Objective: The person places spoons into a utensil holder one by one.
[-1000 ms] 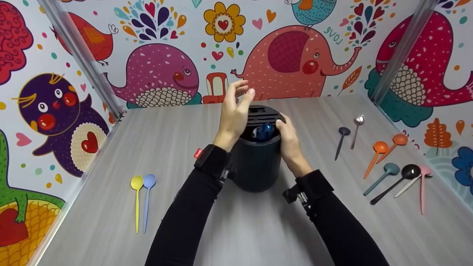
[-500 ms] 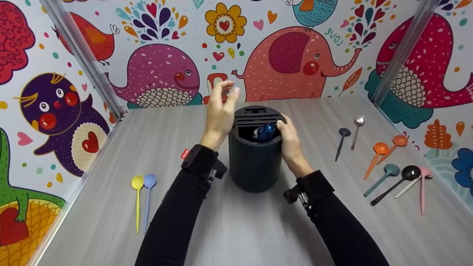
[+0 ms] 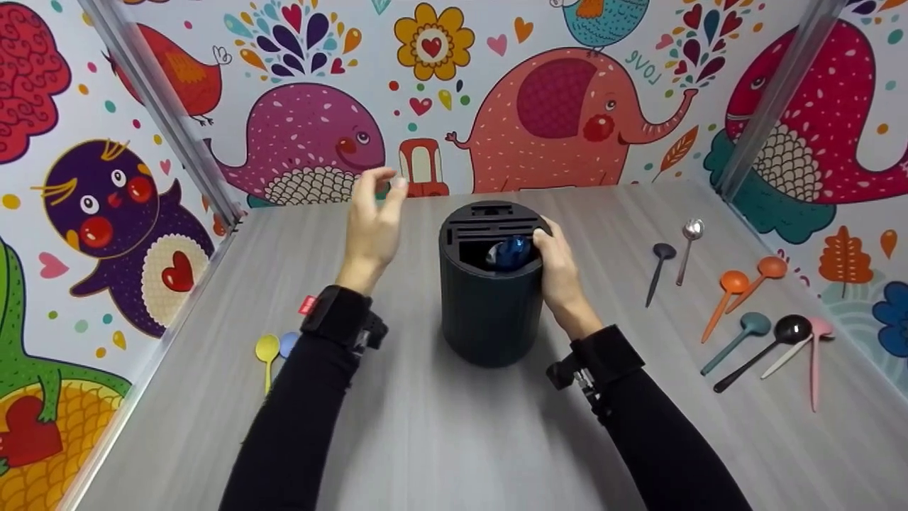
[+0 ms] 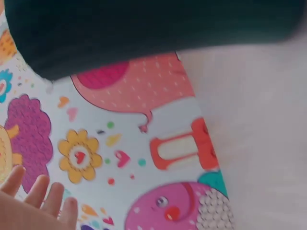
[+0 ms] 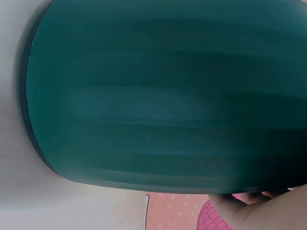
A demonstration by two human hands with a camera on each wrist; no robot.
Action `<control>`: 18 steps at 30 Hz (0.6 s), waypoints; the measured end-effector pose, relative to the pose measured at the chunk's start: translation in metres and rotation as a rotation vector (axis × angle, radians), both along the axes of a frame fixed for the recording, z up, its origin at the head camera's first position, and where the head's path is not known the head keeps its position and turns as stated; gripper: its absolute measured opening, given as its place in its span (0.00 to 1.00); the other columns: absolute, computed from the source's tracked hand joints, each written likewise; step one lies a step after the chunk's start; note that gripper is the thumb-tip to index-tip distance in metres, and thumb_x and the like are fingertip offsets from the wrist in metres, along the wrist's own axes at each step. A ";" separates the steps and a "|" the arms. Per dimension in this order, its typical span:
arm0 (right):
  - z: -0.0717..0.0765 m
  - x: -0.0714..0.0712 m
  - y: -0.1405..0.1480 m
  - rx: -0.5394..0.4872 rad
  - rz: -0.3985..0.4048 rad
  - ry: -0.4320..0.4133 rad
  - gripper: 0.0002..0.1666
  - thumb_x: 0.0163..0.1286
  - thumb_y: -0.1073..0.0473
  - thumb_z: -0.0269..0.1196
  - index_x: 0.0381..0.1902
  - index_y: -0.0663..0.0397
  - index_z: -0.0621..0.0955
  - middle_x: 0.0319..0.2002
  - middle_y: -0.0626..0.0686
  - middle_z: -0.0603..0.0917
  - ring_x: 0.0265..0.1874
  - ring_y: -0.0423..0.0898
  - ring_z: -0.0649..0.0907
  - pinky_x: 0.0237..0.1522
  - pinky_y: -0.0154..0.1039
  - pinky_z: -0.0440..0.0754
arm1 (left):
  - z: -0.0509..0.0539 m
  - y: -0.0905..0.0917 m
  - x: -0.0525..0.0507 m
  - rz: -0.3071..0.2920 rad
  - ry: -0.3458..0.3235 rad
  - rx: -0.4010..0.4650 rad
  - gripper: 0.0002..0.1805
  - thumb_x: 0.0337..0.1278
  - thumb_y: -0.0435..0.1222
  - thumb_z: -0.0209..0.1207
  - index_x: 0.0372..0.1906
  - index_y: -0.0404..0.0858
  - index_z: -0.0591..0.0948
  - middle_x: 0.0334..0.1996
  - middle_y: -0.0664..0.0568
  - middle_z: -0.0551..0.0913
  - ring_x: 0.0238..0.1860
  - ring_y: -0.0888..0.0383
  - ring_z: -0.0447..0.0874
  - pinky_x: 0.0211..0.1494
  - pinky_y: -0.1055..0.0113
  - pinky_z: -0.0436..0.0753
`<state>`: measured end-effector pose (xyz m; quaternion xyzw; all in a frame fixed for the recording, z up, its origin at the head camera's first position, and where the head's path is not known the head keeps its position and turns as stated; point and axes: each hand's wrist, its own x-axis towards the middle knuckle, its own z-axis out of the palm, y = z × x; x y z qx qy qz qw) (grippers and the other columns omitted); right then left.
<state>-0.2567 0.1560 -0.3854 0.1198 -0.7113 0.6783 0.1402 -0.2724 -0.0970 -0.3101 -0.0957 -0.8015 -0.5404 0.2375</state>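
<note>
Left grip (image 3: pixel 372 231) aloft near canister (image 3: pixel 491 316)

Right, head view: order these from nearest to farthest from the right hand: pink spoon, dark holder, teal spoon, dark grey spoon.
1. Dark holder: touching the right hand, to its left.
2. Dark grey spoon: right, towards the back.
3. Teal spoon: right, towards the front.
4. Pink spoon: far right.

The head camera looks forward and down from above, the slotted utensil holder (image 3: pixel 491 316) mid-frame, while the wrist cameras look from close up, turned sideways, the holder crossing the left view's top and filling most of the right's, all three sharing the elephant print (image 3: pixel 553 142).
</note>
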 end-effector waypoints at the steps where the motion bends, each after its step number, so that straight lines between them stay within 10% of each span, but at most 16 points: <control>1: 0.000 0.000 0.000 -0.005 0.003 -0.003 0.31 0.79 0.53 0.44 0.73 0.63 0.66 0.68 0.61 0.70 0.68 0.51 0.67 0.70 0.47 0.59 | -0.002 -0.005 0.000 0.013 -0.009 -0.013 0.23 0.73 0.45 0.51 0.63 0.34 0.74 0.60 0.43 0.74 0.62 0.51 0.70 0.68 0.56 0.68; 18: 0.001 0.000 0.000 -0.002 0.011 0.013 0.31 0.78 0.53 0.43 0.72 0.62 0.68 0.67 0.60 0.72 0.66 0.50 0.69 0.69 0.47 0.60 | -0.040 -0.079 0.005 0.158 -0.136 -0.052 0.25 0.74 0.47 0.50 0.65 0.34 0.72 0.64 0.39 0.70 0.68 0.45 0.65 0.72 0.50 0.62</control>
